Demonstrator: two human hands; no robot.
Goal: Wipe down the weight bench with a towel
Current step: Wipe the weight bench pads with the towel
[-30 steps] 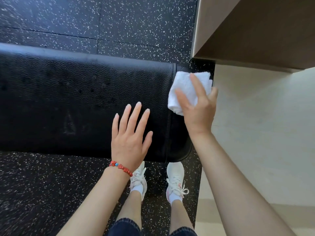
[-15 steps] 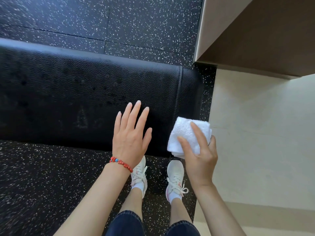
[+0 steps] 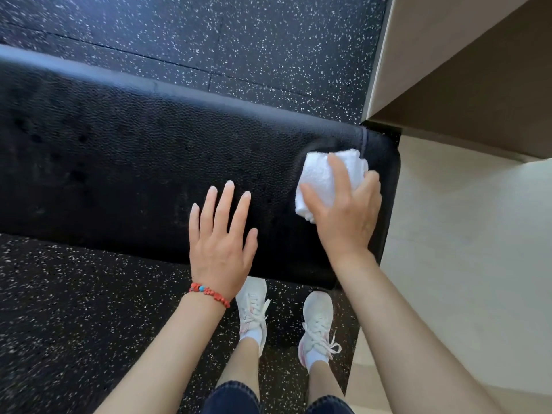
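A black padded weight bench [image 3: 119,162] runs across the view from the left edge to its rounded right end. My left hand [image 3: 221,234] lies flat on the pad near its front edge, fingers straight and spread. My right hand [image 3: 343,210] grips a folded white towel [image 3: 325,174] and presses it onto the pad close to the bench's right end. The thumb and fingers wrap over the towel and hide part of it.
Black speckled rubber flooring [image 3: 239,40] surrounds the bench. A beige wall or cabinet corner [image 3: 448,64] rises at the upper right, with pale flooring [image 3: 466,249] right of the bench end. My feet in white sneakers [image 3: 254,312] stand at the bench's front edge.
My right hand carried the towel from the far right corner down to the front edge, then back up onto the pad just left of the end seam. My left hand stayed flat in place.
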